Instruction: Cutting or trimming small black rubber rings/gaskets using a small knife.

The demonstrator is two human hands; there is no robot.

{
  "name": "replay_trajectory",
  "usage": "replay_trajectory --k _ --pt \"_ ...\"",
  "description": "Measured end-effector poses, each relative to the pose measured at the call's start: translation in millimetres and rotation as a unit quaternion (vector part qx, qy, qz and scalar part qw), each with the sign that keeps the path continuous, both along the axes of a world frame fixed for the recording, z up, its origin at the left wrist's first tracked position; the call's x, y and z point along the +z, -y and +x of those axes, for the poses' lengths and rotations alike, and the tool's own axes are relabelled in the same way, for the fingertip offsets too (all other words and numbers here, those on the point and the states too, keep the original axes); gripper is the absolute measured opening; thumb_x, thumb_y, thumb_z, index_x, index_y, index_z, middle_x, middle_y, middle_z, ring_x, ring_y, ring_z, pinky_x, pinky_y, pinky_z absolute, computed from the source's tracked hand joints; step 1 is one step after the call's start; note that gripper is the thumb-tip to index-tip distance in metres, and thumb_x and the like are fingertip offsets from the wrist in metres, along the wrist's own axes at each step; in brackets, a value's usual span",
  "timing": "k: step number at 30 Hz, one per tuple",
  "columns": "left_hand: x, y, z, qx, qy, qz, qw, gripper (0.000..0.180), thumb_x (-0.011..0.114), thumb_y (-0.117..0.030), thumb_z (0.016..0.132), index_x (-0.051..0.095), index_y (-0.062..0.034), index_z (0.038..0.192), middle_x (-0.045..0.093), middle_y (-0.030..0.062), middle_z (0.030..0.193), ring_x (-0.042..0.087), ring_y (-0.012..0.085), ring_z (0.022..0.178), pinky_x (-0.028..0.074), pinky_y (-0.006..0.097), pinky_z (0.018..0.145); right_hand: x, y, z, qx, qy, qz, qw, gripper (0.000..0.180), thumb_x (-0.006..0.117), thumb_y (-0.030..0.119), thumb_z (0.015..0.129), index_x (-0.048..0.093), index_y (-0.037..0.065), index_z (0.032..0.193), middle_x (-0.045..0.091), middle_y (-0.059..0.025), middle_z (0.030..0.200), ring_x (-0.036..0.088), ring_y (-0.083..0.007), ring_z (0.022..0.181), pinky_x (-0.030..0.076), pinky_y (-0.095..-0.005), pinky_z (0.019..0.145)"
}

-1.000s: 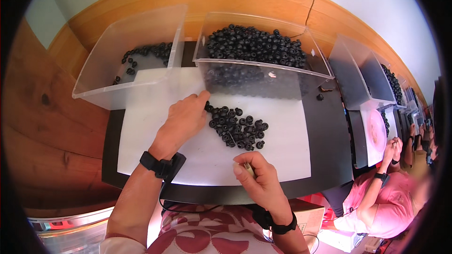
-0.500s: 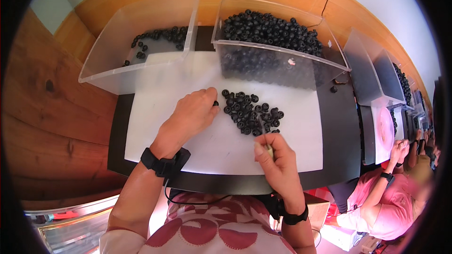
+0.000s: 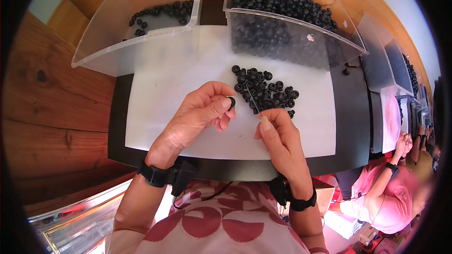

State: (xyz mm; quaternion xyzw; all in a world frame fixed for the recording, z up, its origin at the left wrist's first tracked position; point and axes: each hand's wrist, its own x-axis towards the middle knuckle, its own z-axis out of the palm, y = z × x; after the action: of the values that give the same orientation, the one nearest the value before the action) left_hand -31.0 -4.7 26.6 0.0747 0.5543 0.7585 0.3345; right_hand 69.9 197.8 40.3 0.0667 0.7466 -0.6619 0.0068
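Note:
Pinched between the thumb and fingers of my left hand is a small round black part with a hole in it. My right hand is closed on a thin metal pick. The pick's tip points up and to the left, over a pile of the same black parts; its handle is hidden by my fingers. The pile lies on a white mat, just beyond my right hand. Both hands are above the mat, apart from each other.
A clear bin full of black parts stands behind the pile. Another clear bin, at the far left, holds fewer. One loose part lies on the dark table. A co-worker in pink sits at the right, near more bins.
My left hand has lifted a black part off the mat edge of the pile and turned it upward. My right hand has drawn the pick slightly back. The view has tilted downward.

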Motion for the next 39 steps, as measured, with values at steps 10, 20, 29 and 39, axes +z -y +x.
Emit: replay_trajectory --k 10,20,29,39 --pt "-17.9 -11.8 15.4 -0.01 0.105 0.159 0.982 0.029 0.064 -0.02 0.101 0.055 -0.0035 0.124 0.065 0.0058 0.096 0.057 0.0107 0.072 0.044 0.024 0.062 -1.2 16.8 -21.2 0.026 -0.035 -0.019 0.999 0.018 0.065 0.016 0.101 0.056 0.002 0.106 0.057 -0.0002 0.079 0.047 -0.005 0.07 0.041 -0.0236 0.061" --pt "-25.8 -9.4 12.2 -0.055 0.115 0.161 0.979 0.031 0.063 -0.02 0.102 0.056 -0.0006 0.124 0.064 0.0064 0.098 0.055 0.01 0.074 0.042 0.025 0.062 -8.8 15.9 -24.2 0.021 0.002 -0.062 0.998 0.015 0.064 0.014 0.101 0.058 0.0 0.101 0.064 -0.0025 0.081 0.058 -0.0059 0.075 0.048 -0.0236 0.067" --pt "-25.7 -9.5 12.2 -0.051 0.14 0.121 0.981 0.031 0.062 -0.028 0.103 0.063 0.0004 0.114 0.063 0.0036 0.088 0.052 0.0115 0.068 0.041 0.024 0.061 0.8 12.2 -25.0 0.019 0.021 -0.066 0.997 0.012 0.065 0.01 0.1 0.059 0.0 0.101 0.065 -0.0009 0.083 0.058 -0.0046 0.077 0.049 -0.0231 0.068" --pt "-25.6 -4.6 8.2 -0.092 0.156 0.165 0.97 0.039 0.061 -0.032 0.102 0.06 0.0035 0.118 0.058 0.0059 0.081 0.043 0.0117 0.061 0.032 0.026 0.056 1.7 14.0 -26.2 0.029 0.034 -0.107 0.993 0.012 0.064 0.011 0.1 0.059 0.0 0.1 0.063 -0.0004 0.082 0.057 -0.0045 0.074 0.047 -0.0219 0.067"
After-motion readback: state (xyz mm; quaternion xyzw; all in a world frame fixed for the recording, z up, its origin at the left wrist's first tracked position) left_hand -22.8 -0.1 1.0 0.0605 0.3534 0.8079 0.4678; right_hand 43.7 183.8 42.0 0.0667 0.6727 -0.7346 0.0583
